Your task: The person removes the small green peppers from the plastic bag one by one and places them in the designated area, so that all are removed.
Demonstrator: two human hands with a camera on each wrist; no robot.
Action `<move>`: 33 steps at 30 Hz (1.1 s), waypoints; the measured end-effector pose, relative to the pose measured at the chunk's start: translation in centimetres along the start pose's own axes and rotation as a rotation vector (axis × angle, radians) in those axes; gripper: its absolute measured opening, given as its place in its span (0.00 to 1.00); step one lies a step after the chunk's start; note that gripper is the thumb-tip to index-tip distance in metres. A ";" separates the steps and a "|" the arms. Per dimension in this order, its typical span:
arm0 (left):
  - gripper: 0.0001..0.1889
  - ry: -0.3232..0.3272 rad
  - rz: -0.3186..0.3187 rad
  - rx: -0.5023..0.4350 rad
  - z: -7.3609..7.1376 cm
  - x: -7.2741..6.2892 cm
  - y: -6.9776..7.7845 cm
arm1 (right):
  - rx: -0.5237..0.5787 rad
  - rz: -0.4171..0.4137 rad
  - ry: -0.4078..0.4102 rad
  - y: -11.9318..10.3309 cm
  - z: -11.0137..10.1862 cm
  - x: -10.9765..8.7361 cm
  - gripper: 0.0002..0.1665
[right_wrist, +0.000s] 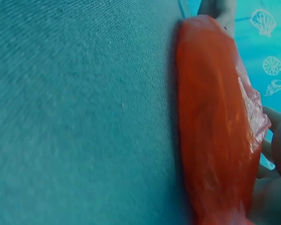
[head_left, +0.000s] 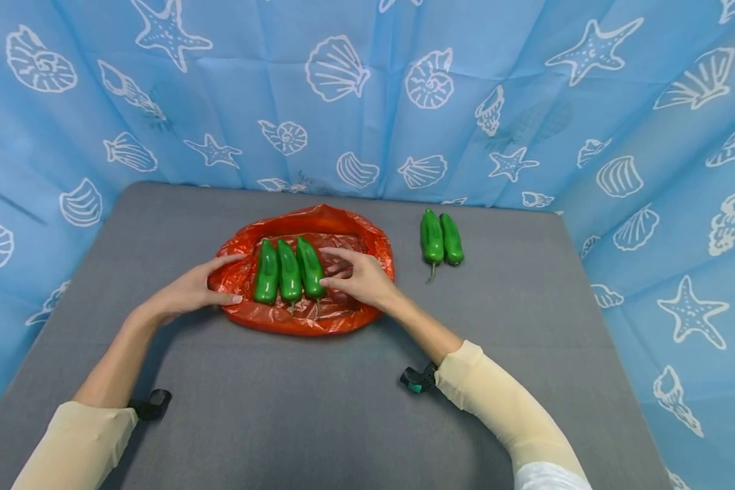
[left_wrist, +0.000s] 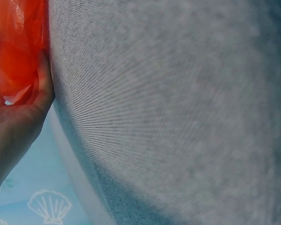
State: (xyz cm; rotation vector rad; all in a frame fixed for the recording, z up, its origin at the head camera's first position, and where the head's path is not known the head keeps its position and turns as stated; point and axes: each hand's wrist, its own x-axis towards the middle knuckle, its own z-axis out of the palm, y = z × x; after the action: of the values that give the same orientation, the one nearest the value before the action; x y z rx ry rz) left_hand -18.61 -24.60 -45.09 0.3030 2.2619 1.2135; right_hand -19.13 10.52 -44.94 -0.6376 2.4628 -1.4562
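Note:
A red plastic bag [head_left: 303,328] lies on the table with its mouth spread wide and its rim rolled out. Inside it, three long green peppers lie side by side: a left pepper [head_left: 266,272], a middle pepper [head_left: 289,271] and a right pepper [head_left: 309,267]. At the bag's left end my left hand [head_left: 191,289] holds the rim between thumb and fingers; the left wrist view shows the red film against that hand. Over the bag's right half is my right hand [head_left: 367,278], fingers apart, thumb tip beside the right pepper. Whether it touches that pepper I cannot tell.
Two more green peppers [head_left: 432,237] lie together on the grey table [head_left: 343,408], right of the bag. A blue curtain [head_left: 380,122] with white shells and starfish hangs behind the table and along its sides.

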 end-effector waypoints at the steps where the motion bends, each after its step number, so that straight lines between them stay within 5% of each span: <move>1: 0.48 -0.001 -0.002 0.000 0.0 0.0 0.0 | -0.006 0.007 -0.004 0.0 0.1 0.1 0.35; 33: 0.48 -0.002 0.014 -0.010 0.1 0.0 0.0 | -0.343 -0.020 -0.166 0.1 2.0 1.3 0.48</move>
State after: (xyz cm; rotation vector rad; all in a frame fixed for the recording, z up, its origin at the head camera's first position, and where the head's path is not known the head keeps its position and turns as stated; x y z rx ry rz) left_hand -18.54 -24.57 -45.15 0.3166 2.2543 1.2311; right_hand -19.54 8.40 -45.99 -0.8121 2.5961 -0.9469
